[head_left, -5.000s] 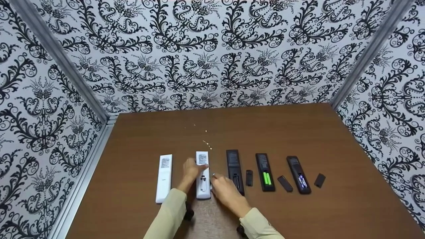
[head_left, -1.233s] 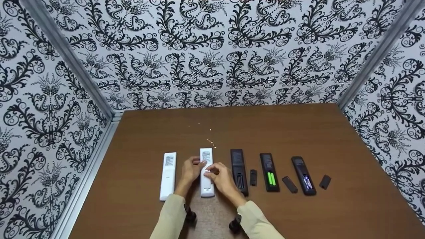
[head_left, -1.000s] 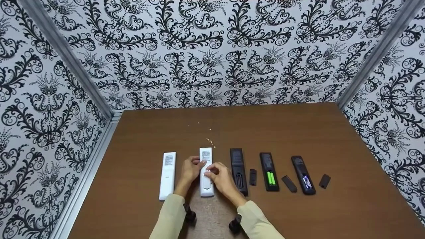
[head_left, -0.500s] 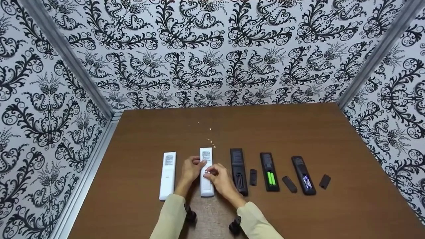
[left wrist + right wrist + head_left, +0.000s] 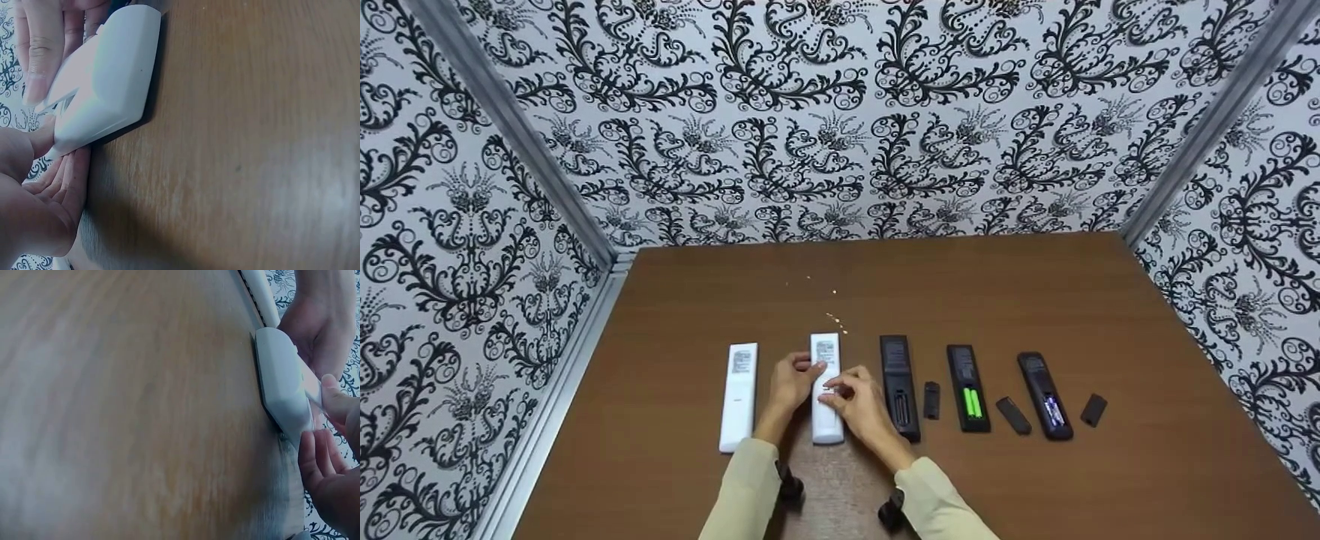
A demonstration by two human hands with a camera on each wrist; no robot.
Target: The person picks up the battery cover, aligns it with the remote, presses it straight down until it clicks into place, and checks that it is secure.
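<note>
Head view: the right hand (image 5: 862, 403) pinched the battery cover (image 5: 310, 386), the left hand (image 5: 792, 384) gripped the white remote (image 5: 826, 430) from the left. It seemed light, stiff and slick, best held by its sides, and lay on the table (image 5: 712, 300) between another white remote (image 5: 739, 397) and a black remote (image 5: 897, 386).

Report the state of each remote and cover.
Leftmost white remote: closed
Second white remote: not fully closed
White cover: tilted, one end raised, right hand holding it
Left black remote: open, looks empty
Middle black remote: open, green batteries in
Right black remote: open, batteries in
Three black covers: off, lying loose
</note>
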